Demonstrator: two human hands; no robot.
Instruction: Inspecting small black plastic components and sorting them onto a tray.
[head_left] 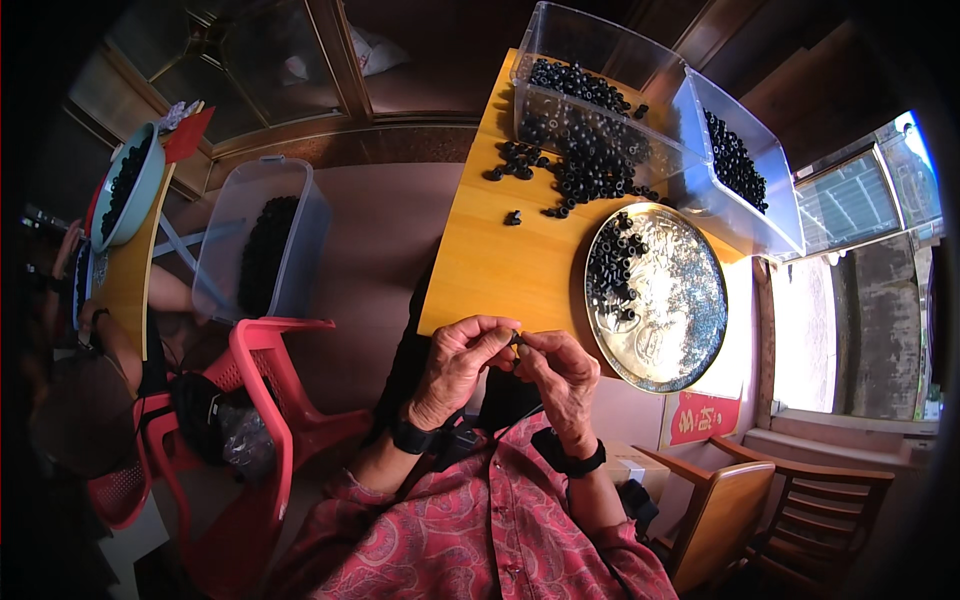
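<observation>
Just past the table's near edge, my left hand (pixel 462 368) and my right hand (pixel 562 385) meet with the fingertips closed in a pinch. Between them is a small black part (pixel 516 339), mostly covered by the fingers. To the right of my hands, a round shiny metal tray (pixel 648 345) lies on the table. Black ring-like pieces (pixel 612 262) are gathered on its left side, and many tiny glinting bits are spread over the rest. Beyond the tray, a loose pile of the same black pieces (pixel 595 170) spreads over the yellow tabletop (pixel 470 260).
Two clear plastic bins (pixel 735 95) with black pieces stand at the table's far side. On the left are another clear bin (pixel 312 235), a red plastic chair (pixel 275 400) and a person (pixel 85 410) at a second table with a basin (pixel 150 185). Wooden chairs (pixel 735 510) stand at right.
</observation>
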